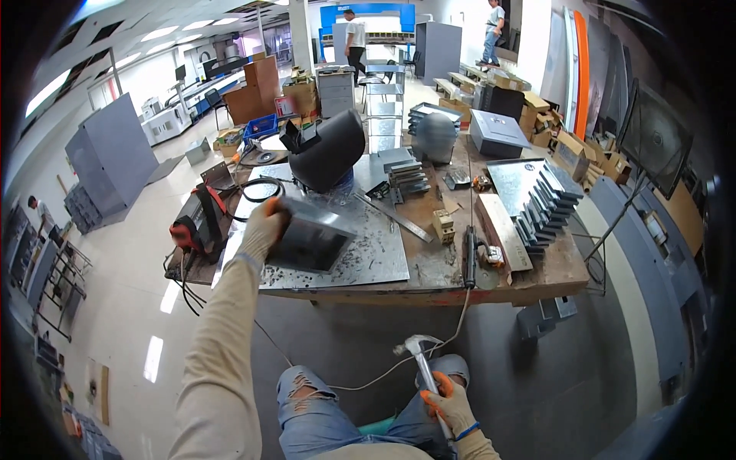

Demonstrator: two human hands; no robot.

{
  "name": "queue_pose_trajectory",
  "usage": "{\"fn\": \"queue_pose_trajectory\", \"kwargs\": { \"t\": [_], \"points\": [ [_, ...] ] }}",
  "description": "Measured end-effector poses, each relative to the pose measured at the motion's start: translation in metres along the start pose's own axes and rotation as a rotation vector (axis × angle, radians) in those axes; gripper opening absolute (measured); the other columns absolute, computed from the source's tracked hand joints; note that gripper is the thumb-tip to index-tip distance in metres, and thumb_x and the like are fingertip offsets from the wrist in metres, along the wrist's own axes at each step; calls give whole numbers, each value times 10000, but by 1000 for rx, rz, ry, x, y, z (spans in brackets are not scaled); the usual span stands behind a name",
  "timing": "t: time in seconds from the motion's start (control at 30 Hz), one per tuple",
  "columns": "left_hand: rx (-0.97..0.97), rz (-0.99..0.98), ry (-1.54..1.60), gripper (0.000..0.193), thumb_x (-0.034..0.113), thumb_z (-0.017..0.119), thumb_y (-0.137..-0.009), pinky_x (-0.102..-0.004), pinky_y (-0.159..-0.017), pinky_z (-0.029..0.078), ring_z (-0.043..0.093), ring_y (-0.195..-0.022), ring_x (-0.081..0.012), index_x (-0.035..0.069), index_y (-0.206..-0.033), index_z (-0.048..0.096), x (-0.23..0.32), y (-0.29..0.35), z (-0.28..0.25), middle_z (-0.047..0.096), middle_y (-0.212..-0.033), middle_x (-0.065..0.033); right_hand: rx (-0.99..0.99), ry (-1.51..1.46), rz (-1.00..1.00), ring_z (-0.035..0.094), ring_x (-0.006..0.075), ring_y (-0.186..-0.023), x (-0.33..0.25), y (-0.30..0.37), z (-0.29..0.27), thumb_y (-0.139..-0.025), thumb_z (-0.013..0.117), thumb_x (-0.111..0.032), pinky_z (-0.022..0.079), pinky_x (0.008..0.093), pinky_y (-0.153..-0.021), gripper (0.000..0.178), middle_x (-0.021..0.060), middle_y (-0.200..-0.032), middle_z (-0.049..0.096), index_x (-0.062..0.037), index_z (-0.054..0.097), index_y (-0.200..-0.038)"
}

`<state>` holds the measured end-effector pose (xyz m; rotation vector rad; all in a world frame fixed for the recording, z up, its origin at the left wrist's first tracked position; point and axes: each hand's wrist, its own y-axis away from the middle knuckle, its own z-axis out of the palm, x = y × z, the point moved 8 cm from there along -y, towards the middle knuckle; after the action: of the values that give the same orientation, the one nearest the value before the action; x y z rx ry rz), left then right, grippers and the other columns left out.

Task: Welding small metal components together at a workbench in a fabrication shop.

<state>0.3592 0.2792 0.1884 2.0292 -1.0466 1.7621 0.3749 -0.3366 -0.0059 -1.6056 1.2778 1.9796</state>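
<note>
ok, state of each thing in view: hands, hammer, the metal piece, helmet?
left hand: gloved, gripping the metal box's edge
metal box: tilted on the steel plate
right hand: gloved, closed round the hammer handle
hammer: head up, below the bench, touching nothing
welding helmet: resting on the bench, unworn

Both arms are covered by long, close-fitting sleeves [218,360] of a pale beige fabric that runs down to the wrists. The left hand [263,226] wears a light, cream-coloured work glove with a thin bluish band at the cuff. The right hand [448,402] wears a similar pale glove whose fingertips [429,381] are orange (its cuff edged in blue as well). The legs are in faded blue jeans [322,418], torn open at the left knee [300,383] with frayed white threads around the hole.
</note>
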Motion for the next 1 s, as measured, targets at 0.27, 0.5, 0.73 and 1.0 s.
{"fn": "queue_pose_trajectory", "kwargs": {
  "t": [0.27,0.5,0.73,1.0],
  "points": [
    [80,-37,735,405,-27,577,-981,-303,-1011,522,696,-1161,-218,48,-1368,674,-107,60,-6,747,-1271,-117,-62,-56,15,572,132,-561,32,-19,13,-911,811,-95,430,254,-476,653,115,-996,719,-50,577,-1518],
    [-309,-70,-55,434,-6,641,-911,-283,-987,527,708,-1117,-210,22,-1341,701,-78,2,-10,777,-1207,-105,-62,228,-127,598,154,-584,19,-5,22,-921,808,-153,454,283,-517,637,107,-968,728,-65,590,-1513],
    [169,137,-403,288,62,691,-987,-262,-910,531,676,-977,-163,10,-1270,715,59,-45,-59,756,-1138,-59,-39,411,-230,641,179,-653,23,-12,18,-918,799,-277,491,312,-625,632,86,-979,748,-75,618,-1489],
    [-162,182,-628,797,459,821,-964,-426,-1102,516,642,-1303,-310,-2,-1532,506,187,8,94,648,-1431,-200,-121,305,-84,628,169,-642,19,-20,22,-922,806,-273,492,300,-605,635,91,-976,744,-75,615,-1495]
  ]
}}
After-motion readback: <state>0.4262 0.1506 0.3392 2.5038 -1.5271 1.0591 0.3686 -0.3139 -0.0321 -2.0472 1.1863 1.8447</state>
